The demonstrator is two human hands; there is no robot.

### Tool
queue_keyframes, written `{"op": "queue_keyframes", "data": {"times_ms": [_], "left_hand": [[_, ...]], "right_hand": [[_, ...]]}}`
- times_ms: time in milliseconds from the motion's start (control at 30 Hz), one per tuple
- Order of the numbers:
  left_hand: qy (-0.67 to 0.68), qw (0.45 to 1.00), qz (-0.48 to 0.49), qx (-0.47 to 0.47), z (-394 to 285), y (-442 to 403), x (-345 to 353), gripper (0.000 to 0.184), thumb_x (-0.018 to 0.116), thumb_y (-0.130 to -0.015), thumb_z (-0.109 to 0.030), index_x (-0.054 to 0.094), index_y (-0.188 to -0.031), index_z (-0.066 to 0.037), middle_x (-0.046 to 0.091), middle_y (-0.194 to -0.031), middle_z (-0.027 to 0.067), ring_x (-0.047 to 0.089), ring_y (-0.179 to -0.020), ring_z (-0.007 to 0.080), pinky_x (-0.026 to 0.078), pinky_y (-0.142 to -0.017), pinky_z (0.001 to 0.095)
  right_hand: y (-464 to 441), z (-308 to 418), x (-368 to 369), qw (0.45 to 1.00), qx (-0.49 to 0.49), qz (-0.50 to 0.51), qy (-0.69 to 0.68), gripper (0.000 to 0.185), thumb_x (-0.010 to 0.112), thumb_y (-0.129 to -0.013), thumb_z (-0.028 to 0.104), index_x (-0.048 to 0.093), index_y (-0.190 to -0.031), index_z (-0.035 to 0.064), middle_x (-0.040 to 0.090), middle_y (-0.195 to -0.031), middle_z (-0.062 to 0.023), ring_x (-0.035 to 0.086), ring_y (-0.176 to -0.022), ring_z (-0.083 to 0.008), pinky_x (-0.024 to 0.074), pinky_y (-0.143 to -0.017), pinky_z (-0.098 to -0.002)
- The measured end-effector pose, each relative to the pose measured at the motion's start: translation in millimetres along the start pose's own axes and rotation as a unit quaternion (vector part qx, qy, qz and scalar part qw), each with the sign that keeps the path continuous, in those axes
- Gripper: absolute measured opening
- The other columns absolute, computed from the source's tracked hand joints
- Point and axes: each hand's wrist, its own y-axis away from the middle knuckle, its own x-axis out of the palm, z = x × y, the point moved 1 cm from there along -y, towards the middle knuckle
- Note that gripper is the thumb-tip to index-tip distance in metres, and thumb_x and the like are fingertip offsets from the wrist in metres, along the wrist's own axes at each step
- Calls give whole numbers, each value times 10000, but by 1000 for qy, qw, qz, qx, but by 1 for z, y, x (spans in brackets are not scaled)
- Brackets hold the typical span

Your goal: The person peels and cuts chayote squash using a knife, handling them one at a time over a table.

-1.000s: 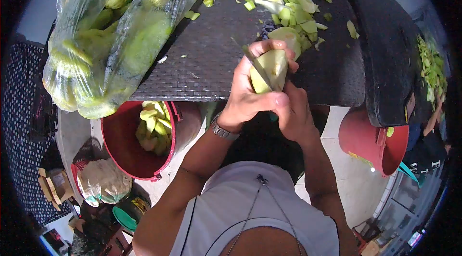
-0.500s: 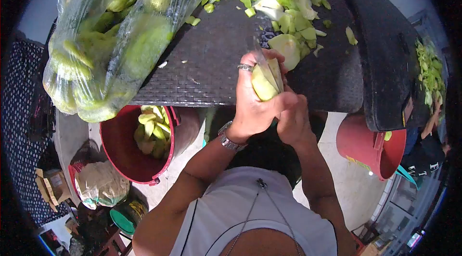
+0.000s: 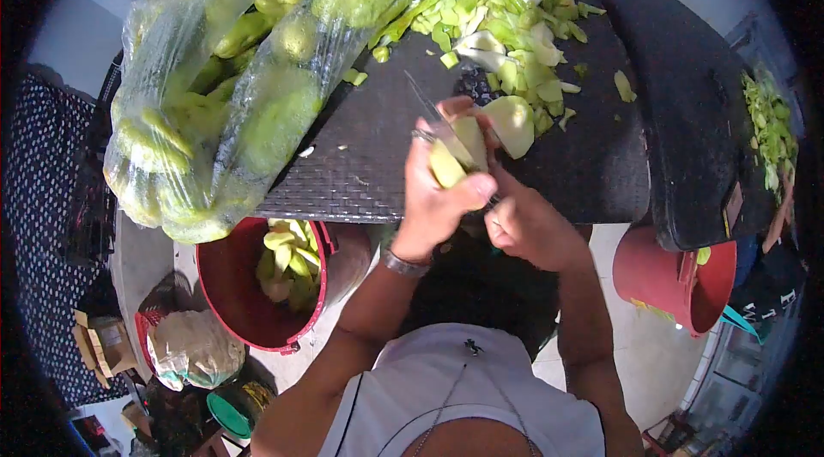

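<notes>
My left hand (image 3: pixel 429 199) is wrapped round a pale green peeled fruit (image 3: pixel 469 141) near the front edge of the dark woven table (image 3: pixel 369 144). A knife (image 3: pixel 433 114) lies across the fruit, its blade pointing up and to the left. My right hand (image 3: pixel 528 221) is closed round the knife's handle, just right of and below the fruit. Beyond my hands, a pale cut piece (image 3: pixel 512 125) rests on the table beside a heap of green and white peelings (image 3: pixel 506 6). To the left, a clear plastic bag (image 3: pixel 223 114) holds several green fruits.
Below the table's left side is a red bucket (image 3: pixel 215 285) with pale green pieces inside. Another red bucket (image 3: pixel 644 272) stands at the right. A black chair-like surface (image 3: pixel 669 105) adjoins the table. At the far right, a co-worker's hand (image 3: pixel 779 217) is near more peelings (image 3: pixel 770 118).
My hands have turned the fruit and shifted slightly left, and the knife blade now leans further left. The view has tilted, so the table and buckets appear lower.
</notes>
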Motion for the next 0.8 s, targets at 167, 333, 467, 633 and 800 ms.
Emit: {"op": "queue_keyframes", "data": {"times_ms": [167, 333, 467, 633, 800], "left_hand": [[358, 930, -46, -64, -5, -13, -21, 589, 707, -905, -311, 484, -1339, 19, 557, -1360, 264, 598, -1228, 416, 516, -1051, 506], [463, 867, -76, -169, -7, -10, -18, 456, 607, -925, -306, 576, -1215, 45, 648, -1225, 258, 637, -1163, 427, 506, -1055, 557], [377, 903, -105, -177, -5, -6, -17, 460, 586, -936, -305, 588, -1216, 60, 679, -1157, 239, 682, -1071, 375, 533, -1012, 495], [340, 920, -124, -150, -6, -5, -6, 420, 588, -936, -314, 592, -1189, 21, 668, -1081, 170, 690, -979, 303, 556, -918, 391], [301, 934, -110, -161, -4, -5, -9, 420, 579, -944, -337, 595, -1174, 14, 665, -1052, 145, 692, -964, 269, 567, -889, 374]], "right_hand": [[24, 49, -8, 978, 148, -74, -124, 310, 488, -1087, 353, 514, -1171, 56, 457, -553, 12, 434, -426, -60, 370, -416, -238], [13, 46, -7, 976, 118, -180, 32, 311, 507, -1083, 330, 600, -1039, 37, 560, -595, -12, 525, -451, -84, 408, -437, -254], [15, 52, -1, 970, 82, -218, 72, 294, 516, -1073, 301, 590, -1059, 17, 596, -607, -51, 564, -457, -129, 450, -461, -303], [14, 49, 2, 977, 66, -195, 56, 280, 483, -1081, 280, 582, -1062, 19, 587, -590, -62, 561, -442, -148, 445, -443, -321], [15, 50, 2, 978, 77, -185, 59, 282, 475, -1084, 274, 571, -1046, 12, 578, -589, -58, 555, -441, -140, 439, -437, -316]]}}
